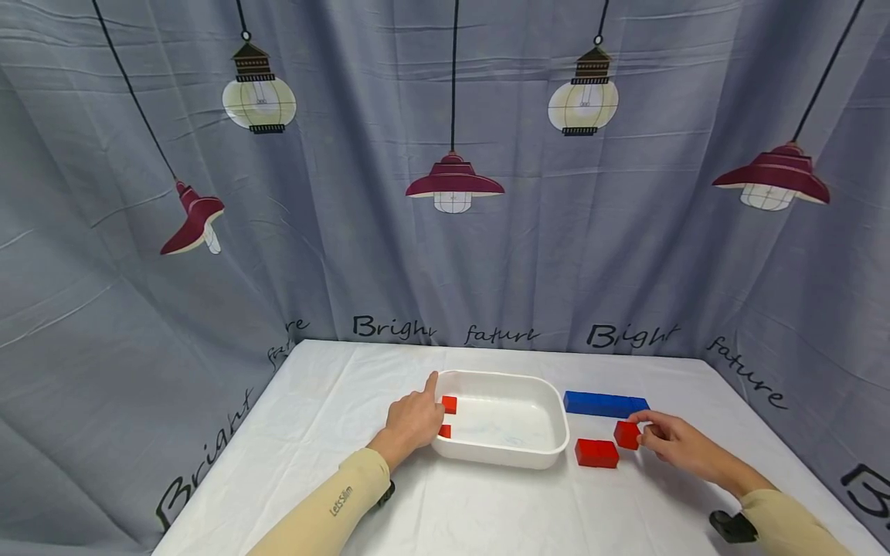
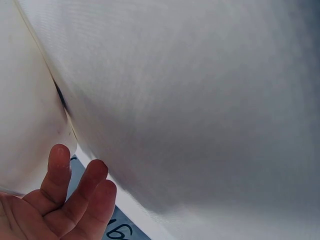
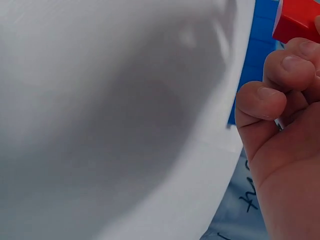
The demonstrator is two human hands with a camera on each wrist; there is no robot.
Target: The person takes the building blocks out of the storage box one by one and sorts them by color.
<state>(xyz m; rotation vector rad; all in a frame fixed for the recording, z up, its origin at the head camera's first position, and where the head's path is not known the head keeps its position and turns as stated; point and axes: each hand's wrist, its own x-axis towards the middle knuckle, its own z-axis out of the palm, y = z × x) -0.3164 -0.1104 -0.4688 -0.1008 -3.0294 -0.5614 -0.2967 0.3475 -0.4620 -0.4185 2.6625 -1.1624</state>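
Note:
My right hand [image 1: 677, 444] pinches a red block [image 1: 626, 435] between thumb and fingertips; in the right wrist view the same block [image 3: 299, 21] shows at the top right, above curled fingers. Just left of it a red block pair [image 1: 596, 453] lies on the cloth. My left hand [image 1: 415, 421] rests at the left rim of a white tray [image 1: 501, 457], index finger stretched forward along that rim. Its other fingers [image 2: 80, 195] are loosely bent in the left wrist view. Inside the tray, near its left wall, red pieces [image 1: 450, 405] show, partly hidden by the hand.
A row of blue blocks [image 1: 606, 404] lies right of the tray, behind the red ones. White cloth [image 1: 487, 510] covers the table. A grey-blue curtain [image 1: 389, 255] with printed lamps and lettering hangs behind and at both sides.

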